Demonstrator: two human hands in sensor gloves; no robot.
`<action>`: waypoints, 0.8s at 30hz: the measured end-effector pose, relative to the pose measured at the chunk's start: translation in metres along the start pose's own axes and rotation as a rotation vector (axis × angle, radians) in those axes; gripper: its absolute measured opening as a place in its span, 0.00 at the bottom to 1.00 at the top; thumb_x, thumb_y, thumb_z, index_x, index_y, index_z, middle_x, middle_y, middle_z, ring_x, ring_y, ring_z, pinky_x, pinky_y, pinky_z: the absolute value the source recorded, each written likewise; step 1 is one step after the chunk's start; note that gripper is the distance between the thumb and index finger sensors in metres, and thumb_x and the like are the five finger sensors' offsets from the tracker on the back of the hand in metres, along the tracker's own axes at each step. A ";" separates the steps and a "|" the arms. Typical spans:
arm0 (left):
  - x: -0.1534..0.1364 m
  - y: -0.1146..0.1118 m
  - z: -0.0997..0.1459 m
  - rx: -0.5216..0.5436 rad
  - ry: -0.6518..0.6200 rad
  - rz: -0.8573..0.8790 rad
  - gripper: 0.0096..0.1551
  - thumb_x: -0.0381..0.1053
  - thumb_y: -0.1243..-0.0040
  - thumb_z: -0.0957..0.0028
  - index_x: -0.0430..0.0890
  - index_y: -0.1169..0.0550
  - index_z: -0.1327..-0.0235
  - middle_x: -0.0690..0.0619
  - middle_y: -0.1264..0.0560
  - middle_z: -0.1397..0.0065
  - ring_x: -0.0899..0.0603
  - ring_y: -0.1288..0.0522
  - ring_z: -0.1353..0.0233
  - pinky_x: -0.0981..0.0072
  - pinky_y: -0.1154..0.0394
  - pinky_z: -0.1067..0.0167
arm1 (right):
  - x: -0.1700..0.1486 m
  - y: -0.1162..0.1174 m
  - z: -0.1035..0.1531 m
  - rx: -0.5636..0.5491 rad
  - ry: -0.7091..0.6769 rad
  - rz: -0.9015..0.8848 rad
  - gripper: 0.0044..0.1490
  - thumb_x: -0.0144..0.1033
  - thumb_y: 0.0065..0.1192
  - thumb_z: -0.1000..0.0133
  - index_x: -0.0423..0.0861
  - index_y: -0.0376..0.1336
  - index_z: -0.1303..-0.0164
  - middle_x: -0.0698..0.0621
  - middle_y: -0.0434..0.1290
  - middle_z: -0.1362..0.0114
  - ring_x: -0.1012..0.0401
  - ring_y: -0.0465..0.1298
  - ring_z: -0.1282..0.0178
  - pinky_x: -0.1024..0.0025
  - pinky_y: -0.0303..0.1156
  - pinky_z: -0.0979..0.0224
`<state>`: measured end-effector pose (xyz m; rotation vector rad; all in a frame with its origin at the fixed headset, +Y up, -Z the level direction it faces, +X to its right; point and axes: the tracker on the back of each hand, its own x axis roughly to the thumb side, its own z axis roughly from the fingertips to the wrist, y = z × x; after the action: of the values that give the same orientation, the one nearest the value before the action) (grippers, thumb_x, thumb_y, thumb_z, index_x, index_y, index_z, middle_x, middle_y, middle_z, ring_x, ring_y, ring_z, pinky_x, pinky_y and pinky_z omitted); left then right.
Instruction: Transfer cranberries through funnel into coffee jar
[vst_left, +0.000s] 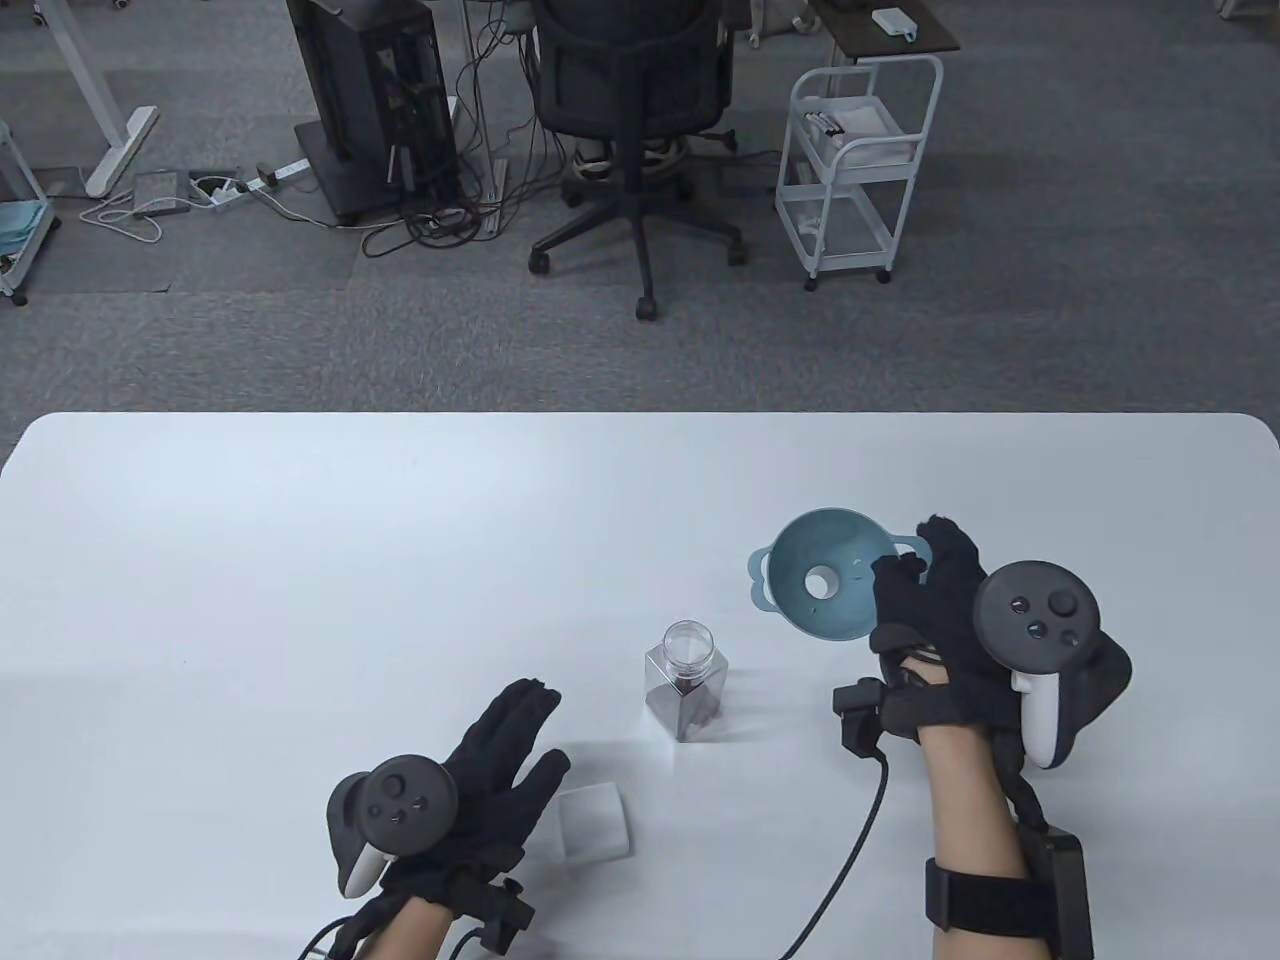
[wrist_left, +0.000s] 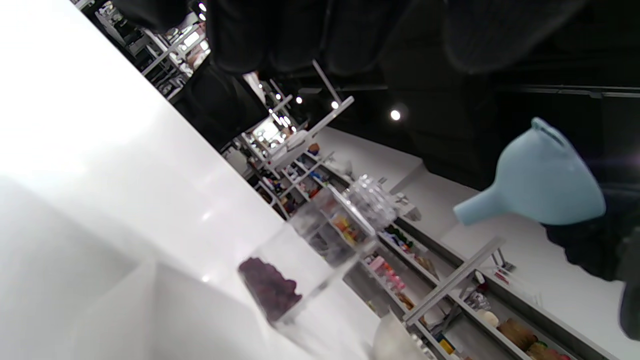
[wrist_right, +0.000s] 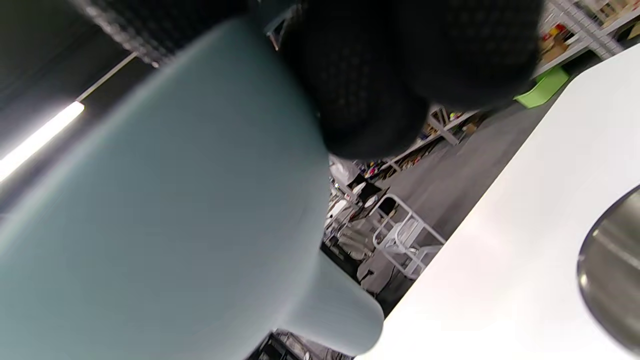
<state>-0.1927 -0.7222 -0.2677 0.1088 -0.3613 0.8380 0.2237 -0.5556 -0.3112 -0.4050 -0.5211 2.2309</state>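
A clear coffee jar (vst_left: 686, 692) stands open near the table's middle front, with dark red cranberries (vst_left: 690, 703) in its bottom; it also shows in the left wrist view (wrist_left: 310, 250). My right hand (vst_left: 925, 600) grips a blue funnel (vst_left: 820, 575) by its rim and holds it above the table, to the right of and behind the jar. The funnel shows in the left wrist view (wrist_left: 540, 187) and fills the right wrist view (wrist_right: 175, 215). My left hand (vst_left: 505, 760) is open with fingers spread, left of and in front of the jar, holding nothing.
A small clear square container (vst_left: 593, 822) lies just right of my left hand. A round metal rim (wrist_right: 612, 270) sits on the table in the right wrist view. A cable (vst_left: 850, 860) runs from my right wrist to the table's front edge.
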 end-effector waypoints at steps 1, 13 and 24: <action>0.000 0.000 0.000 0.000 0.000 0.000 0.41 0.68 0.50 0.44 0.49 0.33 0.20 0.41 0.39 0.14 0.30 0.34 0.18 0.31 0.38 0.26 | -0.005 -0.004 -0.001 -0.012 0.012 0.002 0.40 0.38 0.74 0.49 0.32 0.60 0.34 0.43 0.78 0.45 0.53 0.85 0.62 0.67 0.82 0.61; 0.000 -0.001 0.000 -0.009 0.010 -0.001 0.41 0.68 0.50 0.43 0.49 0.32 0.20 0.41 0.38 0.14 0.30 0.34 0.18 0.31 0.38 0.26 | -0.074 -0.020 -0.015 -0.113 0.200 0.063 0.37 0.40 0.75 0.49 0.36 0.61 0.37 0.44 0.78 0.45 0.52 0.85 0.61 0.66 0.83 0.60; -0.001 -0.001 0.000 -0.012 0.014 -0.001 0.41 0.68 0.50 0.44 0.49 0.32 0.20 0.41 0.38 0.14 0.30 0.34 0.18 0.31 0.39 0.26 | -0.130 -0.001 -0.016 -0.126 0.321 0.228 0.34 0.40 0.76 0.50 0.38 0.63 0.40 0.44 0.79 0.46 0.54 0.86 0.64 0.68 0.83 0.62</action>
<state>-0.1924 -0.7231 -0.2682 0.0919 -0.3528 0.8355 0.3144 -0.6505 -0.3095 -0.9105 -0.4625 2.2913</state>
